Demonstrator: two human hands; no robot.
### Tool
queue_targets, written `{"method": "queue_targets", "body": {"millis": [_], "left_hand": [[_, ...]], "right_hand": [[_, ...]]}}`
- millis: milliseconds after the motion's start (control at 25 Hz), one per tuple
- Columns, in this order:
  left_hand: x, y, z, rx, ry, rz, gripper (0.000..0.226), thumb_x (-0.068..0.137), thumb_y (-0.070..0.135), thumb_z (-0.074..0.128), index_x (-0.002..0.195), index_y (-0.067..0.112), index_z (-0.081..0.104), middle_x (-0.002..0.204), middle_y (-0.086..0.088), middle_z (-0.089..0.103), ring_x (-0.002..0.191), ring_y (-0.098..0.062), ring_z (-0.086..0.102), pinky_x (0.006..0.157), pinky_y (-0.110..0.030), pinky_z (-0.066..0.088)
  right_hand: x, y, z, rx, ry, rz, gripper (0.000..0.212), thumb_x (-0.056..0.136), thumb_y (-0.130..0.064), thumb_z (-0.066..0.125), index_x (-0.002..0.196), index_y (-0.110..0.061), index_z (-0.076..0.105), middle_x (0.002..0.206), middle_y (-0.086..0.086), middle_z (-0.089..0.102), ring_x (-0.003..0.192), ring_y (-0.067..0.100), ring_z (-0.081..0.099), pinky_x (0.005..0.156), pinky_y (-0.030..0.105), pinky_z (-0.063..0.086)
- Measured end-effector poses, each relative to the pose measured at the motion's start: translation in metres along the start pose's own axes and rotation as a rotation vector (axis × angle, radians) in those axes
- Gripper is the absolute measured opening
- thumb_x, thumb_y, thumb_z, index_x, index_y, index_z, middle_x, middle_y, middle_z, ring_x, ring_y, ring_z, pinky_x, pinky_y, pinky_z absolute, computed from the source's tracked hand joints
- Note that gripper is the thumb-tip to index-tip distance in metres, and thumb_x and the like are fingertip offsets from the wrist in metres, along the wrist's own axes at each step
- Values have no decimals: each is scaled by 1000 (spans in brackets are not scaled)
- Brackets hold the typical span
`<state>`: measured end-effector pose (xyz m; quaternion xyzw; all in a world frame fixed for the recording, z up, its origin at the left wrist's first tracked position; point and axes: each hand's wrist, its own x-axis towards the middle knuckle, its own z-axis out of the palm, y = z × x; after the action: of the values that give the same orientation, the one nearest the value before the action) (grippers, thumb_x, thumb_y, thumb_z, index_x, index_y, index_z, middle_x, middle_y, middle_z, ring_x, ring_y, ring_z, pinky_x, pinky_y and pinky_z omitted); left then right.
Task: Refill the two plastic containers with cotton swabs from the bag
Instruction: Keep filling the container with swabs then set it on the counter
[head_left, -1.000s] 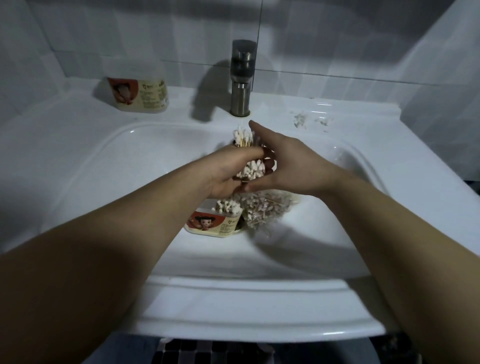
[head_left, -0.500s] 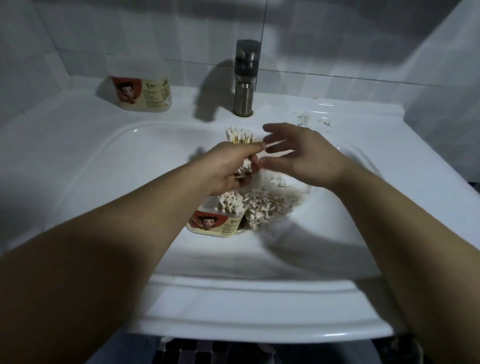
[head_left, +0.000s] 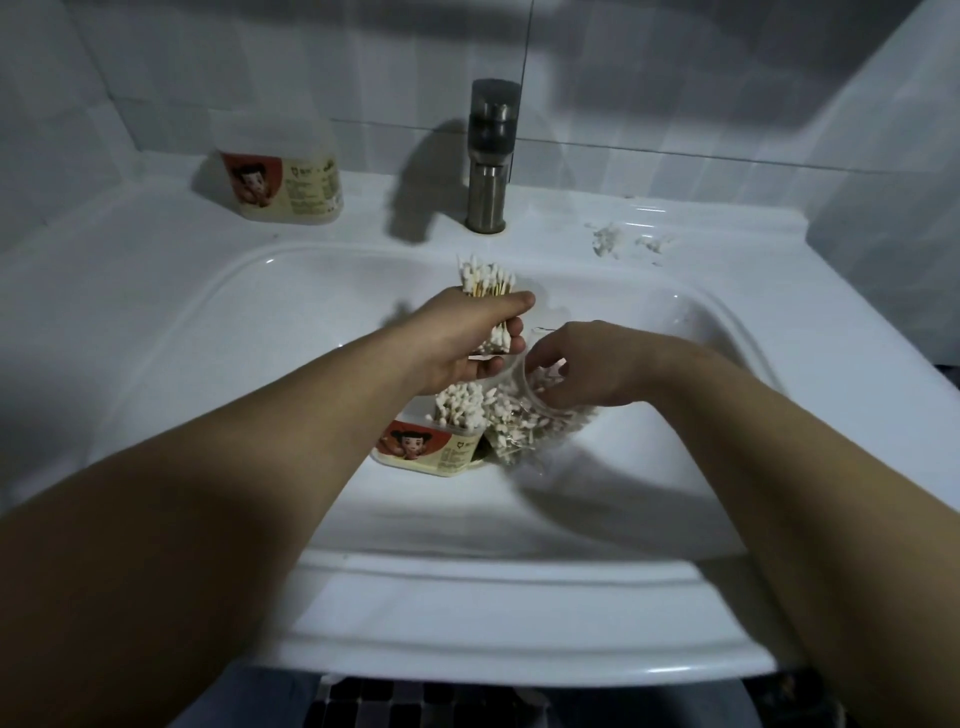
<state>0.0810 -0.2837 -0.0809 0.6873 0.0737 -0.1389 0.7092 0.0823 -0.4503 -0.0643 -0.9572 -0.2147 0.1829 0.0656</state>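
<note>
Roughly midway | left hand (head_left: 457, 340) grips swab bundle (head_left: 485, 278) | right hand (head_left: 597, 370) in bag (head_left: 527, 428), can't tell grasp | near container (head_left: 436, 453) part-filled | far container (head_left: 283, 176) looks untouched

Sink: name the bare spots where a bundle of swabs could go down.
Bare: the basin left of the near container; the ledge between the far container and faucet. Crowded: the middle, with the bag, right hand and left hand gripping swabs.

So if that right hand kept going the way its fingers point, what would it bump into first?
Probably the loose cotton swabs inside the clear bag. The right hand points down and left into the bag's mouth, with the labelled container just beyond; depth is hard to judge.
</note>
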Motion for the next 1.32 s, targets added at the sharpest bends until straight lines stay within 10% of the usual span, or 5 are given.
{"method": "queue_targets", "body": {"millis": [560, 1320], "left_hand": [[-1, -4, 2, 40, -116, 37, 10, 97, 27, 70, 97, 17, 67, 76, 2, 69, 77, -12, 71, 77, -31, 56], [14, -14, 0, 362, -117, 100, 27, 93, 28, 72, 102, 2, 74, 86, -10, 78, 86, -20, 76, 77, -37, 64]], "right_hand": [[2, 0, -1, -1, -60, 28, 26, 78, -7, 61, 64, -28, 57, 65, -9, 61, 60, 11, 60, 54, 25, 47], [3, 18, -10, 302, 166, 30, 14, 80, -10, 74, 80, -23, 79, 74, -3, 77, 68, 9, 74, 74, 32, 61]]}}
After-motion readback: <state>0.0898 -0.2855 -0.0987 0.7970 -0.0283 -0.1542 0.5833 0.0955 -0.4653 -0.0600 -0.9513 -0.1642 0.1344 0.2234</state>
